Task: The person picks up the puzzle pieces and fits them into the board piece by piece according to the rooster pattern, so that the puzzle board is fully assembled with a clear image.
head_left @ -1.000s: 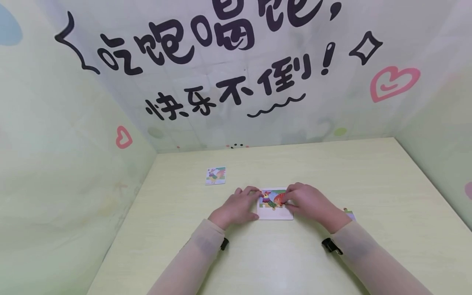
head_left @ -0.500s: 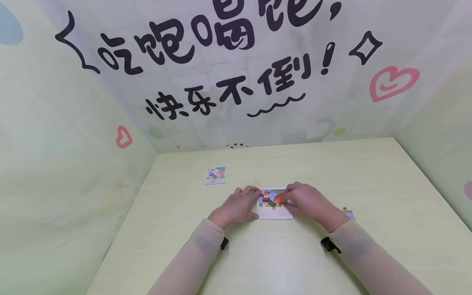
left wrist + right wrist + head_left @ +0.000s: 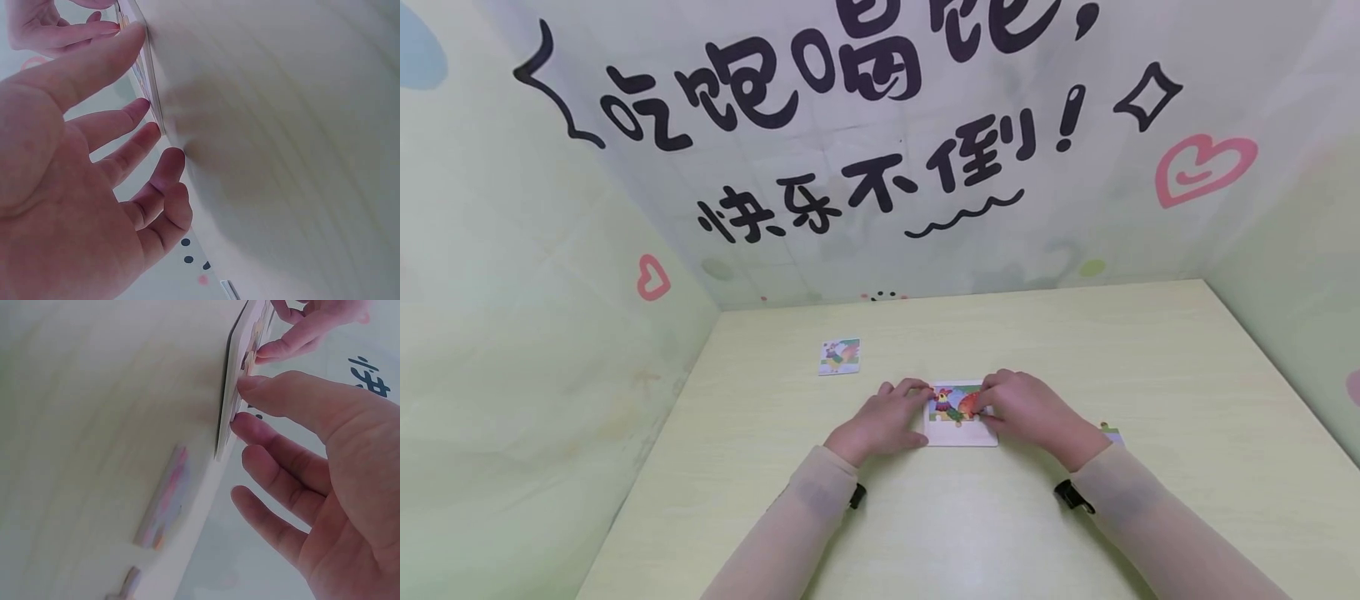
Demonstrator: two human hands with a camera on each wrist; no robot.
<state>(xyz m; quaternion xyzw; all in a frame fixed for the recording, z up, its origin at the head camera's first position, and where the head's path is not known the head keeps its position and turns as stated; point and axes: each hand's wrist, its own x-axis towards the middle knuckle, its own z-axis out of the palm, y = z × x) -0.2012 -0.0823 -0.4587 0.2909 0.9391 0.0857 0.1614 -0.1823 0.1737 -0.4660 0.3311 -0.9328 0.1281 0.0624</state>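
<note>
A small white puzzle board (image 3: 961, 435) lies flat between the two hands, its upper part filled with a rooster picture (image 3: 952, 402) and its lower part bare white. The left hand (image 3: 882, 421) touches the board's left side, thumb near the lower corner and fingers near the upper one. Its fingers are spread and fairly straight in the left wrist view. At the picture's right side, the right hand (image 3: 1033, 417) holds an orange-tail puzzle piece (image 3: 968, 403) at the board with thumb and index fingertips. The other fingers of this hand (image 3: 350, 481) stay loosely bent, off the board.
Loose puzzle pieces lie right of the board, one partly behind the right forearm (image 3: 1111, 435) and a pinkish piece (image 3: 164, 503) in the right wrist view. A rooster picture card (image 3: 839, 357) sits at the back left. Printed fabric walls (image 3: 880, 250) bound the table (image 3: 925, 517).
Both hands keep nearly the same places on the board and picture. The head view shifts very slightly.
</note>
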